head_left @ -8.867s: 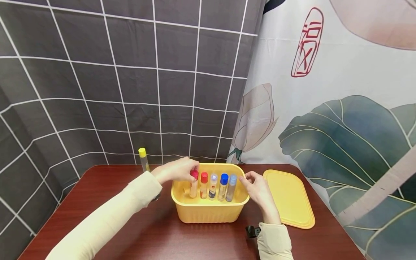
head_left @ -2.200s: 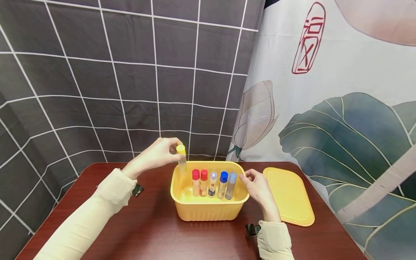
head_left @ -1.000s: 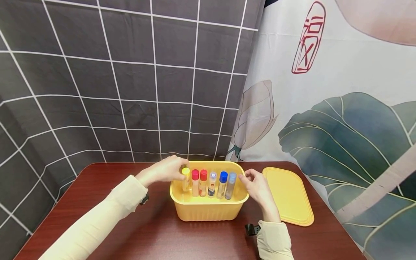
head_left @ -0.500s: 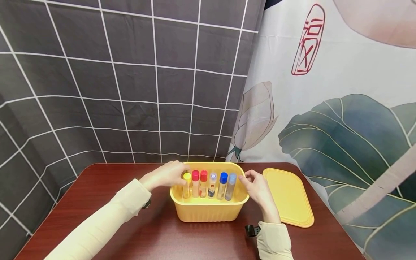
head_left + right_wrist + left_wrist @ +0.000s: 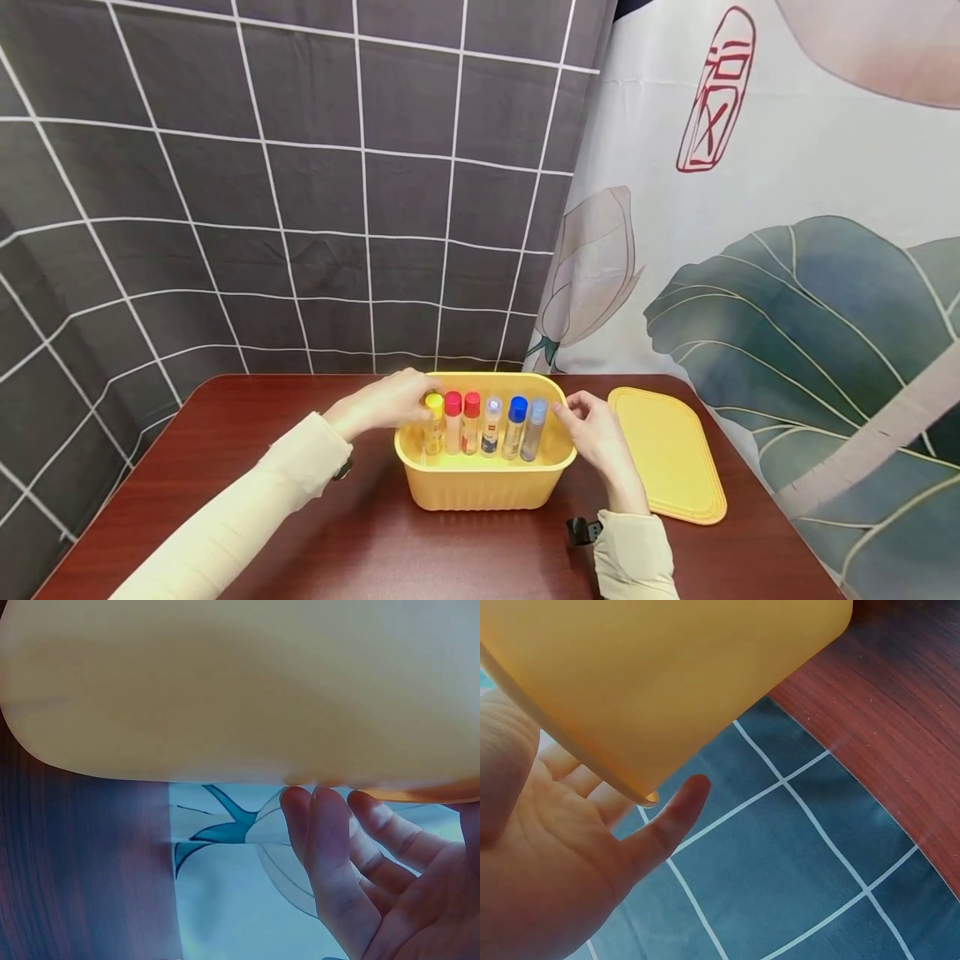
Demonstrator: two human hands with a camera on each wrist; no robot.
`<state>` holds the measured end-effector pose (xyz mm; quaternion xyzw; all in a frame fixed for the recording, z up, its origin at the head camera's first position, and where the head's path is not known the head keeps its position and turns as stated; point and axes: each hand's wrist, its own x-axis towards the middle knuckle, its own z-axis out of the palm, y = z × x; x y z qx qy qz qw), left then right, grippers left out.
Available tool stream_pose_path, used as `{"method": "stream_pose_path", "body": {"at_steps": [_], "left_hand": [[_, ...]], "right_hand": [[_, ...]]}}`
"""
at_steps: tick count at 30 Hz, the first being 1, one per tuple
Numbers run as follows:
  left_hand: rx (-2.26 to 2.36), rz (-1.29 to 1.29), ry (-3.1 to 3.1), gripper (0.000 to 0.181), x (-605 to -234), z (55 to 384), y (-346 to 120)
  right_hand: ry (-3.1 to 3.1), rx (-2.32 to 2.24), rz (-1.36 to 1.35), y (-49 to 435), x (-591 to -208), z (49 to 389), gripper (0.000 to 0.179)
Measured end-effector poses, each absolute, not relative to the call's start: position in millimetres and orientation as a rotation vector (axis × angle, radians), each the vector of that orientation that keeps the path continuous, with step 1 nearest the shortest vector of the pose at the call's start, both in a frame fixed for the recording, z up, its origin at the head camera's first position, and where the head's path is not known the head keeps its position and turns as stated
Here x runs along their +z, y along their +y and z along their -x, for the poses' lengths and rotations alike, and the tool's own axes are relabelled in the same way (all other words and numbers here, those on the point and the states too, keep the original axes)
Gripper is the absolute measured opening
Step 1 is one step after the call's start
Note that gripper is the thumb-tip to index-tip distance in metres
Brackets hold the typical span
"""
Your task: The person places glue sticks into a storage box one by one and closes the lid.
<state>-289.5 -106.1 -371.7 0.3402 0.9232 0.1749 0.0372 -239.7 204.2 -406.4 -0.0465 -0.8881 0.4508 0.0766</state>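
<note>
In the head view a yellow plastic bin (image 5: 487,490) holds a row of upright clear tubes with coloured caps, like glue sticks. The yellow-capped glue stick (image 5: 434,425) stands leftmost, beside one with a pinkish-red cap (image 5: 453,425). My left hand (image 5: 386,404) reaches over the bin's left rim; its blurred fingertips are spread close around the yellow cap. In the left wrist view the bin wall (image 5: 667,690) hides most fingers, and the little finger sticks out straight. My right hand (image 5: 600,437) pinches the bin's right rim, its fingertips (image 5: 330,817) under the lip outside.
A flat yellow lid (image 5: 667,454) lies on the dark red table (image 5: 360,542) right of the bin. Further right in the row stand red, pale, blue (image 5: 515,429) and light-blue (image 5: 534,429) capped tubes. Behind hang a gridded grey cloth (image 5: 315,192) and a floral curtain (image 5: 750,292).
My left hand placed a red-capped tube, then carried the yellow-capped glue stick from the table's left back into the bin, where its fingers now loosen from the cap. My right hand stayed put.
</note>
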Motion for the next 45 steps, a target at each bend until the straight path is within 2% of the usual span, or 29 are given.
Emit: {"method": "stream_pose_path", "body": {"at_steps": [15,28,41,45], "left_hand": [[0.693,-0.851,3.016,0.050,-364,269,-99],[1.051,-0.577,3.102,0.047,-371,247,-105],[1.410,-0.233,3.043,0.053,-383,239,-113],[1.450,-0.176,3.005,0.047,-390,239,-115]], "right_hand": [[-2.657,1.348,0.127,205,-406,242,0.020],[-2.677,1.351,0.112,207,-404,242,0.024],[-2.701,1.348,0.107,208,-403,243,0.026],[-2.702,1.355,0.101,209,-404,243,0.028]]}}
